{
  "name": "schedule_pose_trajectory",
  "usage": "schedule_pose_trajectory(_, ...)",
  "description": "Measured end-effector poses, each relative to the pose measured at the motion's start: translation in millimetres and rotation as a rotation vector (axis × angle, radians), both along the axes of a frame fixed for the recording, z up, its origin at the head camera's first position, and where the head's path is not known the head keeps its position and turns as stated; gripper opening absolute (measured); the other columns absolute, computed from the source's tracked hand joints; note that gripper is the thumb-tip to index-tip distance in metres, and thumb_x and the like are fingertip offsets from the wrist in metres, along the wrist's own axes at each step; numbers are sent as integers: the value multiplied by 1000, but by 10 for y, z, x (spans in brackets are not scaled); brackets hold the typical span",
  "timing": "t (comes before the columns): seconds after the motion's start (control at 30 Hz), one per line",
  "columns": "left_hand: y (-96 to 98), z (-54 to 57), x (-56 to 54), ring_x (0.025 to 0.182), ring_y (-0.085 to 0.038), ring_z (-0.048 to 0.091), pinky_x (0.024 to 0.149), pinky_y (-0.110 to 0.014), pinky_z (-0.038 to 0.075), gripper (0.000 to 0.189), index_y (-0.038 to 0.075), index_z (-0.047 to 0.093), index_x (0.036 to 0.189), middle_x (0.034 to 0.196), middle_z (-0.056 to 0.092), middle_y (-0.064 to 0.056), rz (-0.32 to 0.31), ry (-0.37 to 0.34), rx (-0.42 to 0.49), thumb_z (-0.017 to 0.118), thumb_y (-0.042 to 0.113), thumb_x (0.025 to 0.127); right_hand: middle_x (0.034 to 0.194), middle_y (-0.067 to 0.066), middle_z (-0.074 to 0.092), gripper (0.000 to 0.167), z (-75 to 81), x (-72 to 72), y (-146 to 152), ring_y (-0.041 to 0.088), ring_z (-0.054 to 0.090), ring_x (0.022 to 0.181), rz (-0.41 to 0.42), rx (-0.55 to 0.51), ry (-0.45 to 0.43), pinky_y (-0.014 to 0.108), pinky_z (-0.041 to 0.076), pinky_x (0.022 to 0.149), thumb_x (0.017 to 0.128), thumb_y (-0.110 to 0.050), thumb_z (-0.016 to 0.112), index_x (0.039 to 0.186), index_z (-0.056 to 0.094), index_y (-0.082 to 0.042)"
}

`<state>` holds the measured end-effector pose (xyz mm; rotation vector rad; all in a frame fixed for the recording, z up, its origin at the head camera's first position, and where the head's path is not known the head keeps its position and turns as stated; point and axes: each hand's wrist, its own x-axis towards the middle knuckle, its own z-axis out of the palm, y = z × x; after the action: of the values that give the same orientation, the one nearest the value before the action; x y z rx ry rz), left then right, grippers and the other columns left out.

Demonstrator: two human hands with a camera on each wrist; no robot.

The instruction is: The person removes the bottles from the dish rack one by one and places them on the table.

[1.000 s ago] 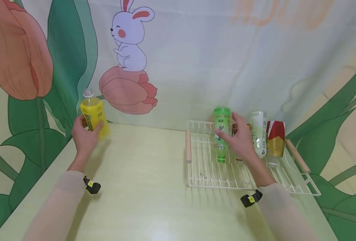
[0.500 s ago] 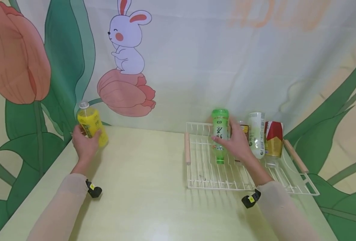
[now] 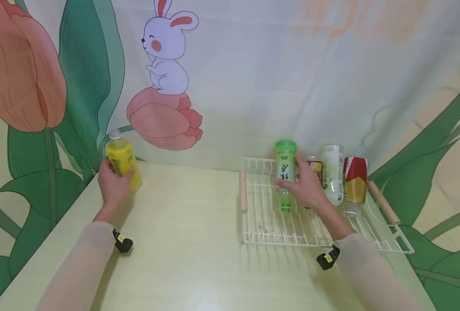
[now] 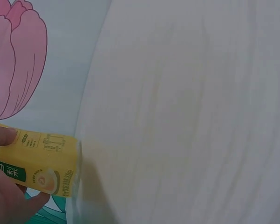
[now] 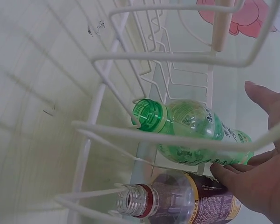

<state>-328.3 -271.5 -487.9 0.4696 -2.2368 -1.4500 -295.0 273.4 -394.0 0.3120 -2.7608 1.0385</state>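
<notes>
At the back left of the table my left hand grips a yellow-labelled drink bottle, neck up and slightly tilted. In the left wrist view, thumb and fingers lie on either side of the yellow label, the bottle's base right at the tabletop. My right hand is at a green drink bottle that stands neck down in a white wire rack. In the right wrist view the fingers lie along its side, while the thumb stands apart from it.
Right of the green bottle, the rack also bears a brown-labelled bottle, a pale bottle and a red-and-gold bottle, necks down. Wooden handles flank the rack. A printed curtain hangs behind the table.
The left hand has lowered the yellow bottle to the tabletop and made it more upright. The right hand's fingers have come closer round the green bottle, which has stayed in the rack.
</notes>
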Motion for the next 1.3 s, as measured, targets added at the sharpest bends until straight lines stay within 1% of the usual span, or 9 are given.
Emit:
schedule_pose_trajectory(0.1, -14, 52, -13, 149, -34, 41, 125, -52, 32, 68, 5, 34, 155, 156, 44, -18, -35, 2, 6, 72, 23, 102, 158, 29, 43, 106, 5, 0, -1, 44, 57, 125, -1, 1, 14, 62, 52, 99, 92, -33, 85, 167, 19, -1)
schedule_pose_trajectory(0.23, -33, 81, -6, 150, -35, 41, 125, -53, 32, 69, 5, 34, 155, 157, 43, -19, -40, -32, 14, 73, 23, 101, 156, 28, 46, 102, -10, -10, -10, 44, 56, 126, 16, -7, 26, 61, 55, 96, 91, -25, 87, 166, 23, -2)
schedule_pose_trajectory(0.4, -52, 79, 6, 151, -35, 39, 125, -54, 31, 70, 7, 31, 157, 159, 41, -18, -46, -67, 31, 72, 22, 102, 154, 28, 45, 102, -29, -23, -29, 45, 55, 127, 35, 24, 55, 61, 56, 95, 90, -20, 87, 166, 22, 0)
schedule_pose_trajectory(0.53, -58, 74, 5, 153, -35, 37, 125, -55, 29, 71, 9, 29, 158, 161, 40, -17, -60, -78, 36, 71, 23, 103, 154, 28, 43, 104, -41, -28, -37, 45, 53, 128, 33, 59, 70, 60, 56, 96, 90, -19, 87, 167, 19, 0)
schedule_pose_trajectory(0.63, -61, 69, 2, 154, -34, 36, 125, -55, 29, 71, 10, 29, 159, 161, 40, -17, -58, -85, 35, 71, 24, 103, 154, 27, 43, 103, -52, -28, -45, 45, 52, 131, 34, 61, 73, 60, 55, 99, 90, -17, 87, 166, 20, 0)
schedule_pose_trajectory(0.77, -61, 63, -10, 154, -33, 36, 125, -55, 30, 71, 11, 29, 159, 162, 39, -16, -56, -85, 43, 71, 23, 103, 154, 26, 43, 100, -77, -37, -57, 44, 51, 133, 32, 65, 61, 60, 55, 100, 89, -15, 87, 165, 23, -1)
schedule_pose_trajectory(0.93, -80, 88, -8, 154, -33, 36, 126, -54, 29, 71, 10, 28, 159, 162, 39, -16, -64, -74, 45, 70, 21, 103, 150, 26, 46, 99, -104, -44, -93, 44, 54, 127, 10, 112, 35, 60, 55, 98, 91, -16, 85, 166, 20, -3)
schedule_pose_trajectory(1.1, -104, 78, 14, 153, -35, 37, 126, -55, 29, 69, 8, 29, 157, 161, 40, -18, -63, -91, 41, 70, 21, 103, 149, 32, 45, 99, -123, -17, -111, 48, 52, 129, -4, 183, -5, 63, 51, 101, 95, -18, 81, 166, 16, 3)
schedule_pose_trajectory(1.3, -95, 80, -18, 153, -36, 38, 125, -56, 29, 70, 8, 29, 158, 162, 40, -18, -75, -103, 50, 71, 19, 103, 145, 34, 47, 96, -129, -10, -102, 50, 54, 127, -4, 216, -15, 64, 52, 98, 97, -19, 80, 164, 16, 7)
